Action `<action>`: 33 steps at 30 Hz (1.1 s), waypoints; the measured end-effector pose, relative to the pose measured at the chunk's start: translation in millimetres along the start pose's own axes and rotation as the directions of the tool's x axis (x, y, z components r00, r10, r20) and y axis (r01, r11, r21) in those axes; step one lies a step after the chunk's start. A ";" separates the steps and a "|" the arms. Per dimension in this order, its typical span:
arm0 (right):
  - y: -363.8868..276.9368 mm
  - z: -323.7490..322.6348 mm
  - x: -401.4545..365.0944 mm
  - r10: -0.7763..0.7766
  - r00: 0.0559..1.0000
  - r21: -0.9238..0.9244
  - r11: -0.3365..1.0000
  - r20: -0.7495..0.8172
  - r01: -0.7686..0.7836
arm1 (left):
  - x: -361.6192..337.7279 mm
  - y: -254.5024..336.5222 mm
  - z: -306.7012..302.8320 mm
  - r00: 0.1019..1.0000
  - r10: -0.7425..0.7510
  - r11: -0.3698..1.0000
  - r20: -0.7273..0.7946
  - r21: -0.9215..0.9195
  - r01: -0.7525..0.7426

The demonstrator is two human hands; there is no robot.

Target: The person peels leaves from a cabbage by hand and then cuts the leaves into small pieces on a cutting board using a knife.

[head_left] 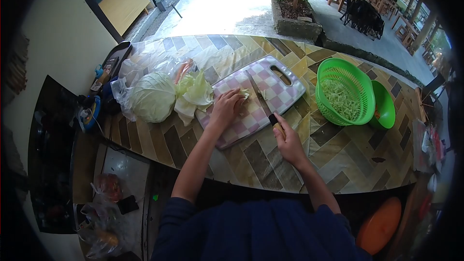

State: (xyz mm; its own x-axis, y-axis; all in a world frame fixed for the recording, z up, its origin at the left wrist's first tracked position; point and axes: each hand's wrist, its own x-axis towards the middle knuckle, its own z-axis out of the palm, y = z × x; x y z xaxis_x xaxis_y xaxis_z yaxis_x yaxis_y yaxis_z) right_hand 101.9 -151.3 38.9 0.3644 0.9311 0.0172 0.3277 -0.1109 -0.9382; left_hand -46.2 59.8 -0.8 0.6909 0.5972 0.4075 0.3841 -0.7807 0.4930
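Observation:
My left hand [229, 106] is closed over a small piece of cabbage [245, 94] on the pink-and-white checkered cutting board [285, 97]. My right hand [288, 141] grips a kitchen knife [260, 95] by its dark and light brown handle. Its blade points away from me and lies just right of the cabbage piece. Left of the board sit loose cabbage leaves [193, 92] and, beside them, a large head of cabbage [153, 97]. Shredded cabbage [340, 97] fills the bottom of a green basket [366, 87] on the right.
A green bowl [386, 111] stands against the basket's right side. Clear plastic bags [128, 75] lie behind the cabbage head. The tile-patterned table [261, 164] has a curved front edge near my body. An orange round object [379, 224] is low at the right.

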 end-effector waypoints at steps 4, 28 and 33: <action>1.5 3.5 -3.2 -0.040 0.999 -0.017 0.999 -0.012 0.040 | 0.3 1.9 -1.3 0.996 -0.036 0.994 0.083 0.101 0.028; -2.4 -1.1 22.4 -0.108 0.993 -0.757 0.646 0.040 0.101 | 2.1 9.3 -40.2 0.946 -0.316 0.945 0.071 -0.062 0.320; -1.4 10.9 32.5 -0.300 0.953 -0.765 0.606 0.033 0.218 | -4.5 26.3 -44.1 0.924 -0.380 0.896 0.037 -0.234 0.378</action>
State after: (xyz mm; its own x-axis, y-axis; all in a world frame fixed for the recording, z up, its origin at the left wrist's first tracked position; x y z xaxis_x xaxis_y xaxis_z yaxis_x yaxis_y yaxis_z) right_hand 103.8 -117.1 37.1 0.2200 0.9325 0.2864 0.9448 -0.1305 -0.3006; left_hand -66.2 44.6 44.3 0.5147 0.8421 0.1610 0.4621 -0.4307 0.7752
